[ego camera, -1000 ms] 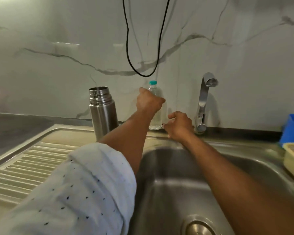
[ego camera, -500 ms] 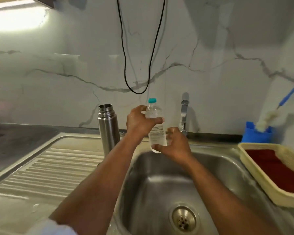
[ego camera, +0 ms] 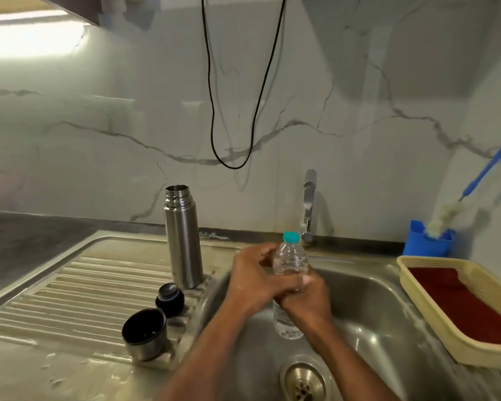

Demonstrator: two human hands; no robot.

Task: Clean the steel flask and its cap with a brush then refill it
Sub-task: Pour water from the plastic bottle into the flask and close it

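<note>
Evidently for refilling, both hands hold the capped bottle (ego camera: 290,259) over the sink (ego camera: 373,287), left hand (ego camera: 253,277) curled round its upper body, right hand (ego camera: 307,296) gripping the middle, while the open flask (ego camera: 182,241) stands upright on the bench (ego camera: 70,285), cap (ego camera: 169,298) beside it.

In front of you the steel worktop (ego camera: 26,256) runs into a ribbed drainboard (ego camera: 78,296) and a sink basin (ego camera: 359,308). Take the steel flask (ego camera: 182,238) as your landmark: it stands upright and uncapped at the drainboard's back corner, right at the basin's edge. Just in front of it lies the dark stopper (ego camera: 169,298), and nearer to you than that, the steel cap cup (ego camera: 143,332) rests on its side. Beyond the basin from the flask sit a cream tray (ego camera: 446,340) with a red lining and a blue holder (ego camera: 427,241) with a brush (ego camera: 446,219) in it.
</note>
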